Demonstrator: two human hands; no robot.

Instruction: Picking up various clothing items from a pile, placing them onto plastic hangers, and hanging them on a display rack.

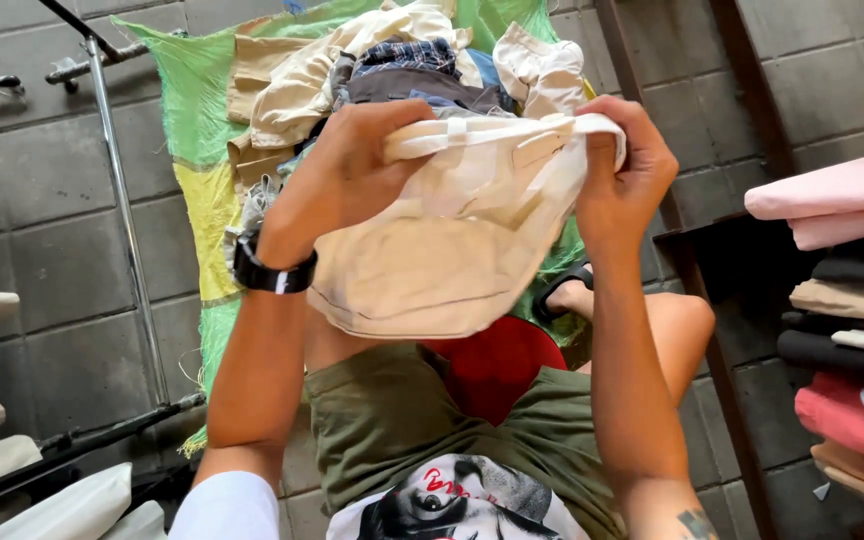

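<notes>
A pale cream cotton garment (452, 230) is being held up at the centre of the frame, its waistband pinched tight in the clenched left hand (347, 170) and right hand (624, 175) so the cloth hangs free above the heap of crumpled clothes on a green sheet (392, 70)

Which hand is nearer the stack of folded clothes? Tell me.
Right. The right hand grips the cream garment on the side toward the stack of folded clothes; the left hand is farther away.
</notes>
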